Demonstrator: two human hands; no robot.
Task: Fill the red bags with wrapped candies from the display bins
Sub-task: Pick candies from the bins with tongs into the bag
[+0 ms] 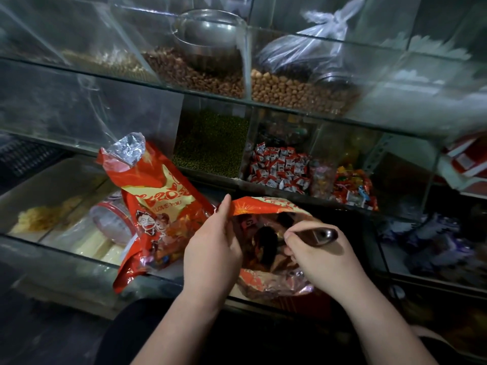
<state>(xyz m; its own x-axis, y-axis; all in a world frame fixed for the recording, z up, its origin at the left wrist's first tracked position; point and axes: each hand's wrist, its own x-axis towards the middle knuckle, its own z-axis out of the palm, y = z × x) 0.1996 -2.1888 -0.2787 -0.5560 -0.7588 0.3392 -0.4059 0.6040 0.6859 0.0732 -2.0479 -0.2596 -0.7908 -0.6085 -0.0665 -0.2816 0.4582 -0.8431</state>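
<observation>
A red bag [266,204] lies open in front of me, with candies visible inside. My left hand [213,241] pinches its near-left rim and holds the mouth up. My right hand [320,256] grips a dark metal scoop [320,234] whose bowl is hidden inside the bag's mouth. A second red bag [158,206] with a cartoon print stands propped to the left, filled, its silver-lined top open. Behind the bags, a glass bin holds red-and-white wrapped candies [279,169]. A neighbouring bin holds mixed colourful wrapped candies [353,185].
Glass bins sit in tiers: green beans [213,143] behind the bags, brown nuts [195,72] and chickpeas [290,90] above, with a steel bowl [210,35] and a tied plastic bag [311,46]. Purple-wrapped sweets [432,243] lie at right; a plastic jar [113,219] lies at left.
</observation>
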